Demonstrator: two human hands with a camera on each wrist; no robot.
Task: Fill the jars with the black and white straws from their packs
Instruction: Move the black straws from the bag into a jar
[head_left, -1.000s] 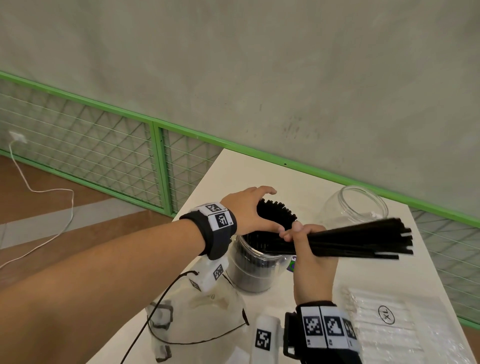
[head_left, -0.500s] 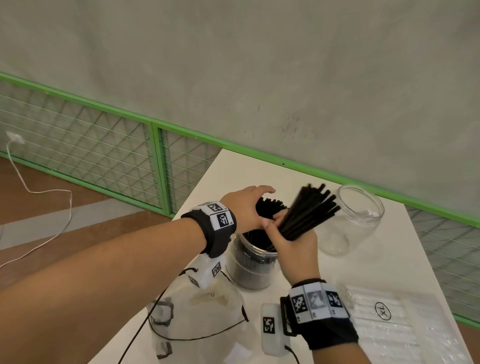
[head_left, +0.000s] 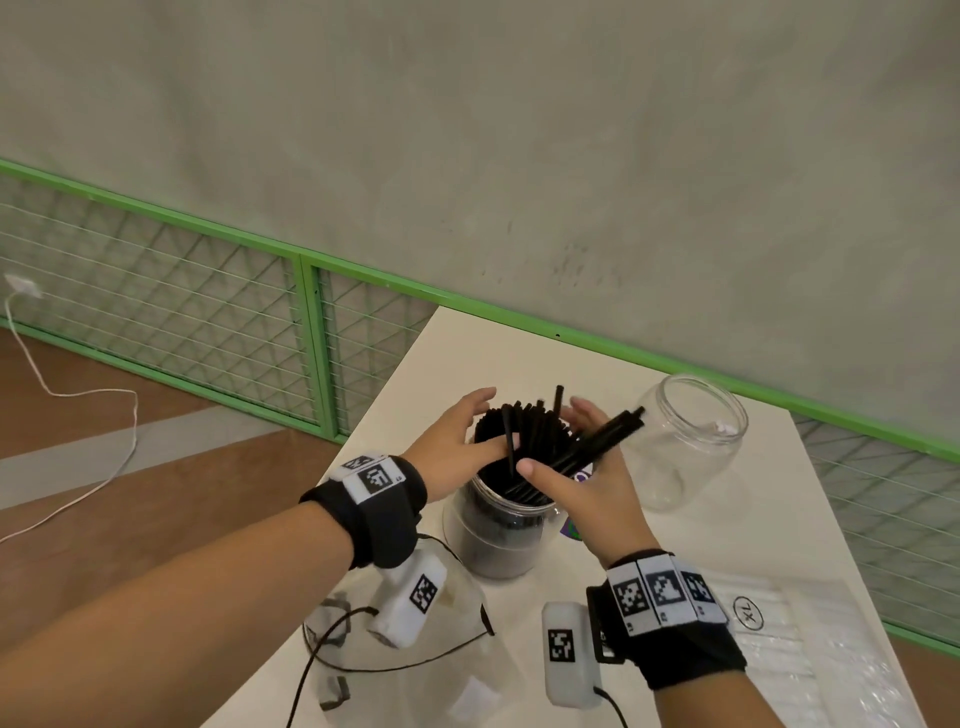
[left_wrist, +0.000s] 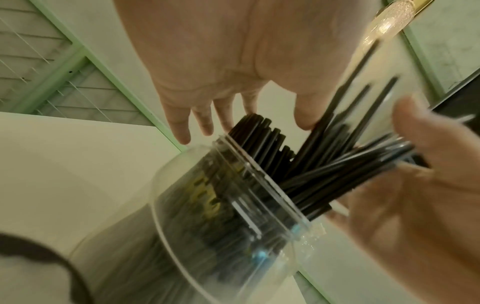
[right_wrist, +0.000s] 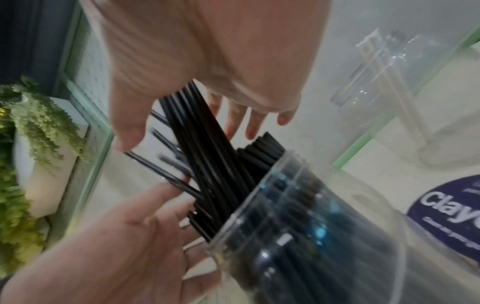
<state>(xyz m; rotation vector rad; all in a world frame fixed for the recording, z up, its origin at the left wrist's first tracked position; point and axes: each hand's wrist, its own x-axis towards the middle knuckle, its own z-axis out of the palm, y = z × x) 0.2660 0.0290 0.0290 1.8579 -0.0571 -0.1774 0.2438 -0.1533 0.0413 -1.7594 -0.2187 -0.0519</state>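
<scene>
Black straws (head_left: 524, 441) were steadied in the jar (head_left: 498, 535) by the left hand (head_left: 457, 447) and right hand (head_left: 587, 478), both spread with fingers loose, nothing gripped.

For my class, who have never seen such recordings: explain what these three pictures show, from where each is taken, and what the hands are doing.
No machine here: a person wears one camera on the head and one on each wrist. The head view looks down at a white table. The wrist views look along each palm. The left hand and right hand, fingers straight, steady loose black straws standing in a clear jar; neither grips anything. Beside it stands an empty jar. A pack of white straws lies at the near right. The marked wristbands belong to the recording gear.
</scene>
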